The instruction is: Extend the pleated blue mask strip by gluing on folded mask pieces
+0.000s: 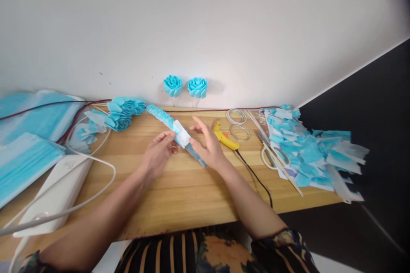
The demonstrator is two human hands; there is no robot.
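My left hand [161, 149] pinches a small rectangular piece of white and pale blue fabric [182, 133] by its left edge, between thumb and fingers. My right hand [207, 145] is at the other side of this piece, thumb close to its edge and fingers spread. Whether the right thumb touches it, I cannot tell. Beneath the hands a row of overlapping blue fabric pieces [159, 114] runs slantwise across the table, partly hidden. To the right of my right hand lies a yellow glue gun [226, 138] with a black cord.
Two blue fabric flowers [173, 85] on stems stand against the wall. More blue flowers [123, 113] and stacked blue sheets [27, 158] lie left, beside a white power strip [56, 192] and cables. At right are wire coils [240, 132], scissors [268, 156], sticks [286, 170] and a blue scrap pile [303, 145].
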